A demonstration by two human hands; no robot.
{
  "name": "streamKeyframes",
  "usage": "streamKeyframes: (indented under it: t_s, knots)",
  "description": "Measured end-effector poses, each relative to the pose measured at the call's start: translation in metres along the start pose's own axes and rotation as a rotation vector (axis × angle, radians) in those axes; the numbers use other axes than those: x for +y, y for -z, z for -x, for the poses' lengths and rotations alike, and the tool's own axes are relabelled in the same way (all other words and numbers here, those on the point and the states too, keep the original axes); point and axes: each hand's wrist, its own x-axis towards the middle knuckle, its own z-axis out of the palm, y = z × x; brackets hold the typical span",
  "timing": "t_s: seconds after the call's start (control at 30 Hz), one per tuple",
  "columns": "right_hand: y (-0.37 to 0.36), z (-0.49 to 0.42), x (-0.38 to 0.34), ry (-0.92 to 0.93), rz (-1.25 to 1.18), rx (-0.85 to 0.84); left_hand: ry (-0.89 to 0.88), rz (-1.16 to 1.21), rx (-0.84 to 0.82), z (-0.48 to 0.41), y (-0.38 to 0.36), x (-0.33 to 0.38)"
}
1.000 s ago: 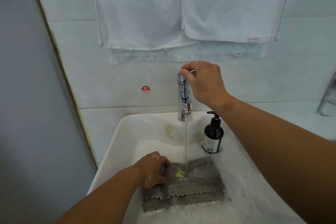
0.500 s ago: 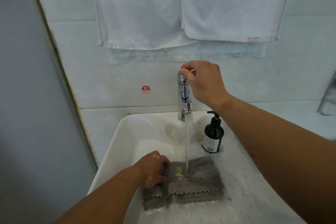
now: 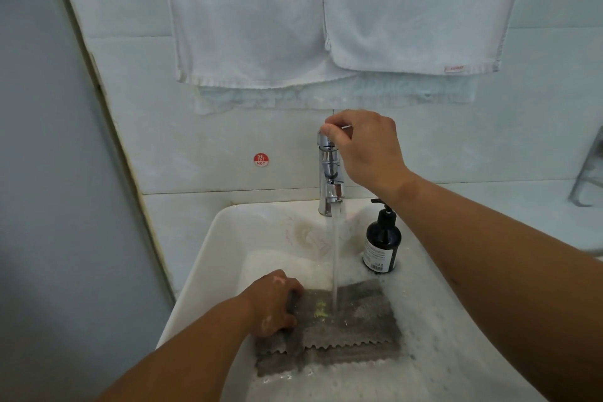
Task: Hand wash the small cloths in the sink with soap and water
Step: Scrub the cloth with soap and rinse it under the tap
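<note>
Lower left, the left hand (image 3: pixel 274 303) grips the grey cloths (image 3: pixel 352 326) lying in the sink (image 3: pixel 202 271) under running water. At centre, the right hand (image 3: pixel 365 147) pinches the tap (image 3: pixel 329 179) lever. Wetting stage, I'd judge; next calls for the soap bottle (image 3: pixel 381 248).

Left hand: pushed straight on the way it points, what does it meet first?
The left hand grips the cloths; beyond them, likely the water stream first, then perhaps the soap bottle. Depth is uncertain from this one view.

The tap (image 3: pixel 330 179) and soap bottle (image 3: pixel 381 243) crowd the sink (image 3: pixel 204 271) at its back right; left of the tap is free room.
</note>
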Motion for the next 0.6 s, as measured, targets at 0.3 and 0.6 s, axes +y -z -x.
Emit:
streamKeyframes:
  t_s: [0.3, 0.6]
  knots:
    - [-0.006, 0.025, 0.002, 0.026, 0.03, 0.049, 0.01, 0.008, -0.006, -0.001, -0.001, -0.002]
    - [0.022, 0.07, 0.052, -0.024, -0.02, 0.069, -0.001, 0.002, -0.004, -0.002, -0.001, -0.004]
